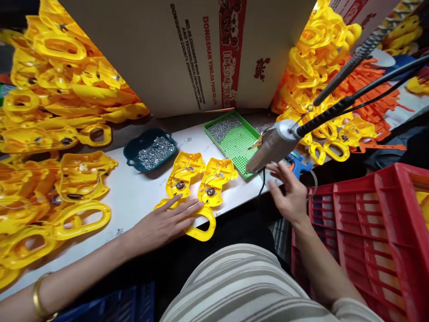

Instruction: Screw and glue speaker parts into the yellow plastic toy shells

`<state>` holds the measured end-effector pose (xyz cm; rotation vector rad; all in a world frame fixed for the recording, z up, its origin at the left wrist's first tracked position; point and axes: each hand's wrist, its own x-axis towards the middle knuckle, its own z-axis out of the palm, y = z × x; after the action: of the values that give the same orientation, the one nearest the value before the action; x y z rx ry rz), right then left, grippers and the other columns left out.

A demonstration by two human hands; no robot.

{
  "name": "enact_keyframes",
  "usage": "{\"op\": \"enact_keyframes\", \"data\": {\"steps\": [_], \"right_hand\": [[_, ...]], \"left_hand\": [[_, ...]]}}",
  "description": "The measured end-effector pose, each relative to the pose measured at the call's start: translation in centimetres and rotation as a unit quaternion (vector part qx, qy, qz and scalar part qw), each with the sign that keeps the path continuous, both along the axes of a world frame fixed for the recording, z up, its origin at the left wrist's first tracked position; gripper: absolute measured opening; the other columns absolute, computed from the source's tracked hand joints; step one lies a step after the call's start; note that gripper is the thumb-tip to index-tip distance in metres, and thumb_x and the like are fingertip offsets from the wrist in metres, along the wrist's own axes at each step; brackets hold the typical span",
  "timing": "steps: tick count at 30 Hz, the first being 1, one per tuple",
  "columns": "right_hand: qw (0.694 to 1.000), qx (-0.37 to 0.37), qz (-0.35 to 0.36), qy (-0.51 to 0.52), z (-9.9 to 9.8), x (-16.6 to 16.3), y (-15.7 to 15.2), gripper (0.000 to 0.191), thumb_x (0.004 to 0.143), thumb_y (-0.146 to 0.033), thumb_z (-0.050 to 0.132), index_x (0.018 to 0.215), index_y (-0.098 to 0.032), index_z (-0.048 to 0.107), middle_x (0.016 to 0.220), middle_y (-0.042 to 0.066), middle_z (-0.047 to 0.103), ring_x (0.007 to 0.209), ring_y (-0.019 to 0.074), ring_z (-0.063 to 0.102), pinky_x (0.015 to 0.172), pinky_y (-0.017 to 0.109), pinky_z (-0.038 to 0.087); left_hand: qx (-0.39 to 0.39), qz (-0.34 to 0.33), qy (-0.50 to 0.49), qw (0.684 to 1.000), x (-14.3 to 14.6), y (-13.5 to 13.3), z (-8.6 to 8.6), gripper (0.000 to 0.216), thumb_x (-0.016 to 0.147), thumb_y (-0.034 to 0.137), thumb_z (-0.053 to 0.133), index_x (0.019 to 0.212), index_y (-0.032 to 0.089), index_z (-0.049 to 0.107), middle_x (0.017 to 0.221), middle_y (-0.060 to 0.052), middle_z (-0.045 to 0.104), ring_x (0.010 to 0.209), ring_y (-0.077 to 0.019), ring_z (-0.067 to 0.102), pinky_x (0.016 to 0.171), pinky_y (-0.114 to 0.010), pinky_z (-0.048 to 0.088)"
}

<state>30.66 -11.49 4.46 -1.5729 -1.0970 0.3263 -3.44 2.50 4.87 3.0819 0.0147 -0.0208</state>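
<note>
Two yellow plastic shells lie side by side on the white table, the left shell (182, 176) and the right shell (214, 181), each with a small round part and thin wires inside. My left hand (166, 221) lies flat and open on their handle ends near the table's front edge. My right hand (288, 194) hovers open, fingers spread, just under a silver power screwdriver (273, 145) that hangs on a black cable. It does not grip the tool.
A dark teal dish (134, 154) and a green tray (239, 143) both hold small silver screws. Heaps of yellow shells (53, 103) fill the left and back right. A cardboard box (187, 49) stands behind. A red crate (368, 223) sits at right.
</note>
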Motion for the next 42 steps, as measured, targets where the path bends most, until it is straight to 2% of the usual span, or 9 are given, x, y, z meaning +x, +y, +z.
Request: {"op": "enact_keyframes", "data": {"steps": [4,7,13,18,22,26,30,37,42], "right_hand": [[0.961,-0.005,-0.277,-0.022,-2.7,4.1,-3.8,0.027,0.077,-0.037,0.067,0.095,-0.018,0.062,0.09,0.005,0.064,0.078,0.0169,0.064,0.074,0.034,0.055],[0.944,-0.107,-0.297,0.098,-5.4,6.6,-3.9,0.046,0.063,-0.048,0.076,0.092,-0.018,0.055,0.084,0.001,0.059,0.069,0.0138,0.059,0.06,0.029,0.054],[0.916,-0.099,-0.258,0.291,-7.1,6.2,-2.3,0.066,0.049,-0.048,0.084,0.097,-0.021,0.047,0.07,-0.006,0.061,0.047,0.0093,0.055,0.04,0.023,0.053],[0.891,-0.005,-0.201,0.407,-5.2,5.2,-3.7,0.046,0.052,-0.035,0.084,0.088,-0.019,0.059,0.065,-0.008,0.058,0.054,0.0062,0.058,0.053,0.017,0.057],[0.905,0.074,-0.166,0.386,-2.7,3.1,-5.7,0.046,0.056,-0.022,0.082,0.097,-0.023,0.063,0.09,-0.004,0.065,0.073,0.0088,0.065,0.061,0.021,0.059],[0.955,0.017,-0.047,0.292,-0.3,1.1,-7.5,0.024,0.069,-0.025,0.077,0.09,-0.02,0.065,0.074,-0.001,0.064,0.059,0.0119,0.061,0.057,0.029,0.057],[0.975,0.011,0.026,0.222,0.7,-0.8,-8.6,0.024,0.075,-0.026,0.072,0.098,-0.021,0.065,0.07,0.0,0.063,0.061,0.0154,0.061,0.057,0.032,0.055],[0.942,-0.181,0.171,0.226,-0.4,-3.3,-7.4,0.029,0.086,-0.036,0.063,0.112,-0.023,0.061,0.087,0.006,0.069,0.061,0.0157,0.063,0.057,0.033,0.056],[0.916,-0.218,0.202,0.268,-0.9,-4.3,-5.5,0.028,0.089,-0.038,0.058,0.112,-0.022,0.06,0.106,0.01,0.068,0.064,0.0138,0.065,0.054,0.029,0.059]], "left_hand": [[0.004,-0.009,0.021,1.0,-2.0,1.5,0.7,0.032,0.098,0.021,0.038,0.12,0.029,0.059,0.152,0.005,0.039,0.143,-0.0134,0.031,0.123,-0.038,-0.004],[0.028,-0.013,0.037,0.999,-3.0,2.0,1.5,0.043,0.095,0.01,0.031,0.122,0.029,0.058,0.152,0.004,0.039,0.143,-0.014,0.032,0.123,-0.041,-0.004],[0.047,0.035,0.034,0.998,-4.8,2.4,2.9,0.052,0.089,0.002,0.033,0.125,0.031,0.057,0.15,0.003,0.043,0.141,-0.0125,0.036,0.123,-0.039,0.01],[0.044,0.07,0.021,0.996,-6.5,2.2,2.8,0.052,0.09,0.007,0.039,0.133,0.035,0.052,0.148,0.0,0.047,0.138,-0.0159,0.041,0.118,-0.039,0.024],[0.049,0.219,-0.086,0.971,-2.3,0.0,2.1,0.049,0.09,0.034,0.055,0.138,0.026,0.047,0.148,-0.011,0.045,0.141,-0.026,0.036,0.114,-0.046,0.027],[0.024,0.283,-0.113,0.952,5.3,-1.9,0.9,0.096,0.076,0.074,0.055,0.146,0.012,0.035,0.152,-0.02,0.035,0.144,-0.0354,0.025,0.117,-0.055,0.012],[-0.036,0.329,-0.078,0.941,9.7,-2.0,-0.4,0.11,0.067,0.081,0.058,0.148,0.01,0.031,0.156,-0.021,0.027,0.146,-0.0384,0.017,0.117,-0.058,0.0],[-0.099,0.343,-0.019,0.934,9.3,-2.1,0.3,0.1,0.071,0.069,0.064,0.148,0.014,0.031,0.158,-0.016,0.024,0.147,-0.0359,0.014,0.117,-0.06,-0.007],[-0.125,0.35,-0.018,0.928,9.2,-2.3,0.4,0.108,0.067,0.078,0.06,0.149,0.014,0.028,0.158,-0.018,0.022,0.147,-0.0382,0.012,0.116,-0.061,-0.004]]}}
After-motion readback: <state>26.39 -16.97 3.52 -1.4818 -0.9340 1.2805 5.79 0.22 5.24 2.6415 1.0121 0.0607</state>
